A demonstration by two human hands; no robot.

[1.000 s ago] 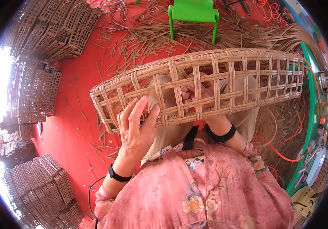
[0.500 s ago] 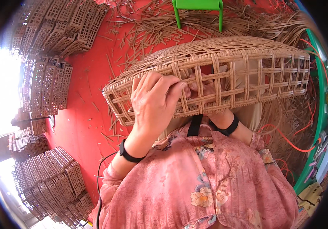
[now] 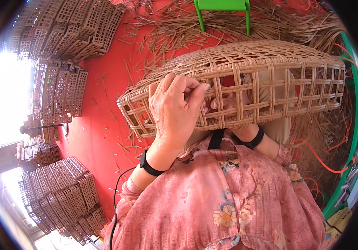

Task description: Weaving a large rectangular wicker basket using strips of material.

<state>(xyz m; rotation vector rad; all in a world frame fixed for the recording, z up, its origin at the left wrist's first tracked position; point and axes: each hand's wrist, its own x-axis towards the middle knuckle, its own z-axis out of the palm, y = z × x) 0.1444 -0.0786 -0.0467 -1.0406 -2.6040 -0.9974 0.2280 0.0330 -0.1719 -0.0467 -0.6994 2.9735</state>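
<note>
Since the earlier frames the woven basket (image 3: 245,83) has been tipping further over and swinging toward the person, so its domed, close-woven base is now facing up, and the left hand (image 3: 175,110) has been sliding from the lower rim up across the open lattice wall. The basket is lying on its side in the person's lap, above the red floor (image 3: 100,104).

As far as the weaving goes, the base and the lattice sides are looking finished along most of the length; the work seems to be going on at the near left end, where the edge by the rim is still looking uneven. How much is left is hard to judge from here.

The left hand is curling half closed over the outside of the wall, thumb and forefinger pinching together at a vertical stake or strand; the other fingers are resting bent on the weave. The right hand (image 3: 225,106) is reaching inside the basket and is showing only through the gaps, so I cannot tell how far it is closed or what it is gripping.

Stacks of finished lattice baskets (image 3: 58,87) are standing at the left, loose cane strips (image 3: 179,29) are littering the floor, and a green stool (image 3: 222,6) is sitting beyond.
</note>
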